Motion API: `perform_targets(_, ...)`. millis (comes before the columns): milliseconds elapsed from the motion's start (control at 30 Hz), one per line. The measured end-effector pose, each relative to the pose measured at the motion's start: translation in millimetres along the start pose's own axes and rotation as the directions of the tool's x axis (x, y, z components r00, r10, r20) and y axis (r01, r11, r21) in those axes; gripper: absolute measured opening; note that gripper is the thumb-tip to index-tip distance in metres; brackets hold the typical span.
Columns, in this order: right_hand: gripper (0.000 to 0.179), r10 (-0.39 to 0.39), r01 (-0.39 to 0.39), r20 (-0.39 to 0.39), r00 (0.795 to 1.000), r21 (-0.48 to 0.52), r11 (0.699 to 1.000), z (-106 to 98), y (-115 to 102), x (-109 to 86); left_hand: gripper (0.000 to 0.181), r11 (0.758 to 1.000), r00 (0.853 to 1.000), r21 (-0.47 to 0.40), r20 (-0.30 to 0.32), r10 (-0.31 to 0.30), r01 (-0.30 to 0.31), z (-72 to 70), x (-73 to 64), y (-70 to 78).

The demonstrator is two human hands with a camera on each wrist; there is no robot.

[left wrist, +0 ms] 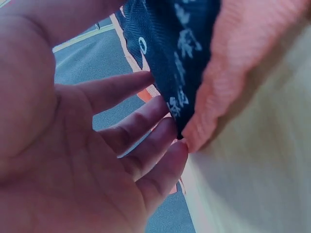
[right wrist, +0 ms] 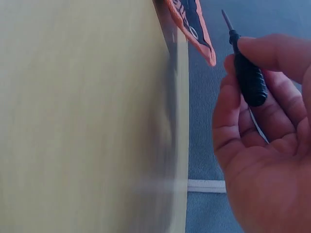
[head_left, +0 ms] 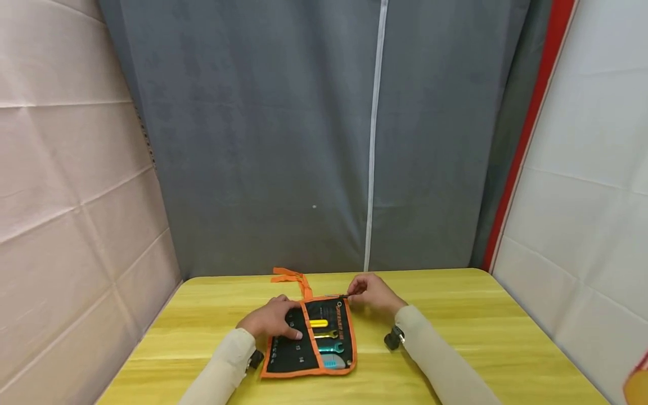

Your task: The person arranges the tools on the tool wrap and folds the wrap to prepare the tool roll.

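My right hand [head_left: 374, 293] pinches a small screwdriver [right wrist: 250, 77] by its black ribbed handle, thumb on one side and fingers on the other. Its thin metal shaft points left along the top edge of the tool pouch [head_left: 331, 312], near the upper right corner. Black with orange trim, the pouch lies unfolded on the table. My left hand [head_left: 270, 319] rests over its upper left part, thumb across the front. In the left wrist view, the left fingertips [left wrist: 180, 150] touch the pouch's edge. A yellow handle [head_left: 319, 323], a yellow-green wrench [head_left: 328, 334] and a teal wrench [head_left: 331, 348] show in its pockets.
A grey tool with teal marks [head_left: 332, 361] sits in the lowest pocket. Orange tie straps [head_left: 291, 275] trail from the pouch's top toward the far table edge. The wooden table [head_left: 455, 326] ends at a grey curtain [head_left: 253, 140], with white sheets on both sides.
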State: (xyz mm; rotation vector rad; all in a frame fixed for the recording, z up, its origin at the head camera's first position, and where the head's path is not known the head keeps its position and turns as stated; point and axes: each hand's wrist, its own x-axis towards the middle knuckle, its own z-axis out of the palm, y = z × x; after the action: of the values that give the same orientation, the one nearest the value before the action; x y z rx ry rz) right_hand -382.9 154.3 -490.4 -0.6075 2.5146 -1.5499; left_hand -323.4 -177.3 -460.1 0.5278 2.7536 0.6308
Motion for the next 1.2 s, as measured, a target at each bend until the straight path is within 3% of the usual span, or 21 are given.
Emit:
perform_targets(133,0.015,0.002,-0.001,0.044,0.999,-0.034,0.999,6.7,-4.3,-2.9,0.067,0.999,0.999,0.032,-0.041,0.033,-0.032,2.7,4.6,1.7)
perform_targets(367,0.015,-0.05,0.063,0.08,0.996,-0.168,0.984,18.9,-20.1,-3.3,0.058,0.997,0.991,0.048,-0.109,0.072,-0.067,0.4,11.1,5.0)
perform_targets(533,0.01,-0.079,0.103,0.108,0.991,-0.238,0.966,28.8,-28.3,-3.4,0.057,0.995,0.991,0.038,-0.1,0.091,-0.088,-2.1,12.6,5.6)
perform_targets(767,0.006,-0.099,0.133,0.134,0.986,-0.277,0.952,37.5,-30.4,-1.8,0.059,0.998,0.997,0.024,-0.051,0.063,-0.062,-3.6,12.1,3.9)
perform_targets(1200,0.005,-0.052,0.125,0.209,0.976,-0.355,0.926,45.8,-36.2,4.2,0.063,0.998,0.998,-0.007,-0.014,0.067,-0.067,-1.7,14.4,-5.2)
